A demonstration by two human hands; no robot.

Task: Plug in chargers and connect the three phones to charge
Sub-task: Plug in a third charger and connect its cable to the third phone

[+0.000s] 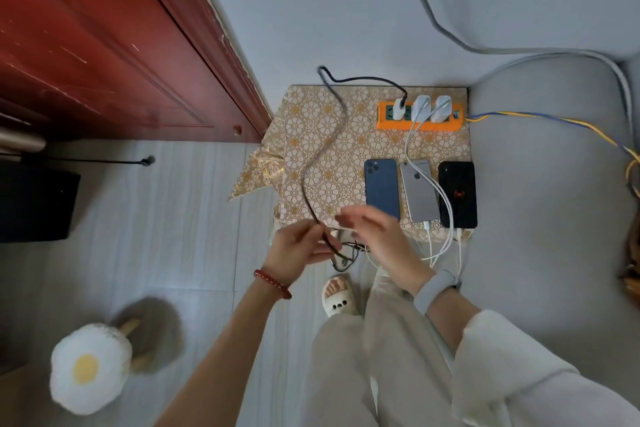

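Observation:
Three phones lie face down in a row on a small table with a gold floral cloth (311, 121): a blue phone (381, 188), a silver phone (419, 191) and a black phone (458, 193). White cables (446, 239) run into the silver and black phones from white chargers (431, 107) in an orange power strip (420, 116). A black cable (327, 146) leads from a third charger (401, 107) across the cloth to my left hand (298, 248), which pinches it near the table's front edge. My right hand (375, 234) hovers just right of it, fingers spread, blurred.
A red wooden door (114, 45) stands at the left, a grey sofa (554, 201) at the right. A blue-yellow wire (554, 121) feeds the strip. A fried-egg plush slipper (90, 369) lies on the floor, lower left. My slippered foot (341, 295) is below the table.

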